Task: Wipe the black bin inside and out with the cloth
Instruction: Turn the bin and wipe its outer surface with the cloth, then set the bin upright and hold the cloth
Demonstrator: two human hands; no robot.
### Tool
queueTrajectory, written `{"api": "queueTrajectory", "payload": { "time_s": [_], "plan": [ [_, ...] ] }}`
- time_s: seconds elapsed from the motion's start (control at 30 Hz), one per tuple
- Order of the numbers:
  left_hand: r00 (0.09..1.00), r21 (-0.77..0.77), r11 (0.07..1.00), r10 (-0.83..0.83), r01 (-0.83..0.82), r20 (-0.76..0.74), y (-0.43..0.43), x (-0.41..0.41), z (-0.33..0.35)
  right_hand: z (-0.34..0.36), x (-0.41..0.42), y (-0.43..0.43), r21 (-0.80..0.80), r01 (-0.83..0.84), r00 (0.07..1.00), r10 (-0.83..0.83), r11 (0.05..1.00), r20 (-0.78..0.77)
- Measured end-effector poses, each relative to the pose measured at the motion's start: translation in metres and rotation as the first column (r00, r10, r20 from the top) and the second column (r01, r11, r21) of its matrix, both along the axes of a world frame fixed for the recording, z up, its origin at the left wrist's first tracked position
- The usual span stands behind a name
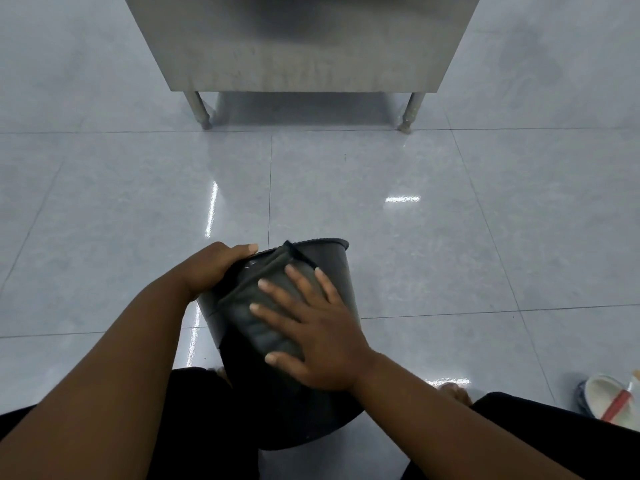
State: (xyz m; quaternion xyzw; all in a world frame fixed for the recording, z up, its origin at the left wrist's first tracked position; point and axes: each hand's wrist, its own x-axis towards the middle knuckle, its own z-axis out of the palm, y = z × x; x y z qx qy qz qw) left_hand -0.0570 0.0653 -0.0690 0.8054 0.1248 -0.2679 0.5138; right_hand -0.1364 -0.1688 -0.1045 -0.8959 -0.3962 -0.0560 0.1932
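The black bin lies tilted between my legs, with its narrow ribbed end pointing away from me and its wide end near my lap. A dark grey cloth is draped over the bin's upper outer wall. My right hand lies flat on the cloth with fingers spread, pressing it against the bin. My left hand grips the bin's far left edge, thumb over the top. The bin's inside is hidden.
A stainless-steel cabinet on short legs stands ahead on the glossy grey tiled floor. A white sandal with a red strap lies at the right edge, near my bare foot.
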Motion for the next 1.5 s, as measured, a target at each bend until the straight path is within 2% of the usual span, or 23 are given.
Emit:
{"api": "queueTrajectory", "payload": {
  "time_s": [0.07,0.17,0.2,0.27,0.3,0.33,0.37,0.43,0.5,0.53,0.63,0.73,0.83,0.93,1.07,1.17,1.23,1.3,1.33,1.37,1.4,1.47,1.5],
  "plan": [
    [1.000,0.024,1.000,0.017,-0.017,0.001,-0.001,0.002,0.000,-0.006,0.003,-0.006,0.069,-0.023,0.999,0.025,0.997,-0.020],
    [0.999,0.065,0.998,0.022,-0.024,0.029,-0.006,0.001,0.001,-0.021,0.007,-0.019,0.208,0.264,0.947,-0.212,0.942,-0.240],
    [0.999,0.088,0.996,0.026,-0.029,0.038,-0.008,0.001,0.002,-0.025,0.005,-0.025,0.241,0.422,0.860,-0.302,0.874,-0.412],
    [0.997,0.129,0.990,0.047,-0.053,0.054,-0.011,-0.001,0.001,-0.031,-0.001,-0.031,0.192,0.707,0.553,-0.362,0.681,-0.750],
    [0.997,0.150,0.987,0.051,-0.060,0.064,-0.012,-0.001,0.002,-0.032,-0.006,-0.032,0.148,0.769,0.446,-0.355,0.622,-0.822],
    [0.996,0.167,0.984,0.053,-0.065,0.075,-0.013,-0.001,0.003,-0.031,-0.013,-0.033,0.122,0.780,0.424,-0.376,0.614,-0.824],
    [0.994,0.179,0.981,0.055,-0.070,0.089,-0.014,-0.002,0.003,-0.029,-0.023,-0.032,0.104,0.757,0.465,-0.420,0.645,-0.780],
    [0.993,0.183,0.980,0.062,-0.080,0.102,-0.017,-0.003,0.006,-0.023,-0.054,-0.028,0.055,0.602,0.687,-0.481,0.797,-0.544],
    [0.993,0.196,0.978,0.051,-0.072,0.107,-0.021,-0.003,0.010,-0.020,-0.085,-0.026,-0.028,0.345,0.908,-0.341,0.938,-0.242],
    [0.994,0.202,0.977,0.043,-0.063,0.099,-0.023,-0.003,0.011,-0.023,-0.097,-0.029,-0.061,0.208,0.968,-0.214,0.976,-0.133],
    [0.999,0.193,0.981,0.012,-0.019,0.038,-0.027,-0.001,0.013,-0.030,-0.098,-0.047,-0.036,0.049,0.998,-0.050,0.998,-0.027],
    [1.000,0.179,0.983,-0.027,0.025,0.010,-0.036,0.001,0.018,-0.032,-0.073,-0.056,0.100,0.256,0.941,-0.224,0.961,-0.253],
    [0.998,0.194,0.980,-0.059,0.055,0.015,-0.044,0.004,0.023,-0.017,-0.030,-0.048,0.171,0.624,0.645,-0.379,0.762,-0.664],
    [0.997,0.196,0.978,-0.075,0.067,0.034,-0.048,0.008,0.025,0.002,0.015,-0.037,0.112,0.834,0.394,-0.441,0.540,-0.806],
    [0.995,0.162,0.987,-0.012,-0.005,0.104,-0.052,0.008,0.027,0.012,0.057,-0.033,0.169,0.948,0.273,-0.416,0.270,-0.867],
    [0.988,0.110,0.992,0.039,-0.055,0.148,-0.050,0.006,0.024,0.018,0.092,-0.041,0.188,0.977,0.208,-0.293,0.096,-0.933],
    [0.958,0.034,0.977,0.199,-0.211,0.205,-0.043,0.004,0.023,0.022,0.113,-0.044,0.134,0.985,0.153,-0.193,0.109,-0.969],
    [0.826,-0.024,0.859,0.499,-0.511,0.262,-0.028,0.002,0.017,0.028,0.127,-0.041,0.042,0.979,0.074,-0.153,0.201,-0.985],
    [0.761,0.036,0.780,0.599,-0.625,0.249,-0.017,-0.002,0.008,0.031,0.132,-0.038,-0.007,0.967,0.036,-0.163,0.254,-0.986],
    [0.739,0.120,0.731,0.650,-0.672,0.177,-0.007,-0.008,0.000,0.033,0.135,-0.034,-0.053,0.951,0.004,-0.183,0.305,-0.983],
    [0.722,0.147,0.713,0.692,-0.685,0.008,0.000,-0.016,-0.009,0.035,0.138,-0.031,-0.093,0.930,-0.020,-0.203,0.356,-0.979],
    [0.614,-0.001,0.682,0.657,-0.731,-0.437,0.000,-0.033,-0.023,0.037,0.140,-0.024,-0.161,0.882,-0.049,-0.255,0.443,-0.966],
    [0.577,-0.085,0.640,0.618,-0.764,-0.535,-0.002,-0.039,-0.025,0.037,0.141,-0.022,-0.190,0.860,-0.060,-0.275,0.473,-0.959]
  ]
}}
